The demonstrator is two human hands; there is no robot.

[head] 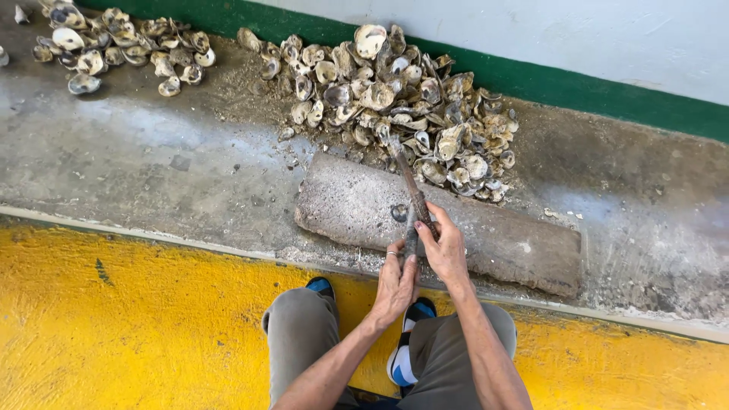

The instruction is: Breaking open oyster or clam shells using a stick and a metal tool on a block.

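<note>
concrete ledge (152, 167) bare leftward | both hands (421, 262) gripping rusty tool (410, 190) | shells (410, 99) beyond

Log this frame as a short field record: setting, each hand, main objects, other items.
setting: concrete ledge above a yellow painted floor, white wall with a green base stripe
left hand: left hand grips the lower end of a rusty metal tool
right hand: right hand grips the same tool beside the left
work surface: flat stone slab under the tool
other: large oyster shell pile behind the slab; smaller shell pile at far left
</note>
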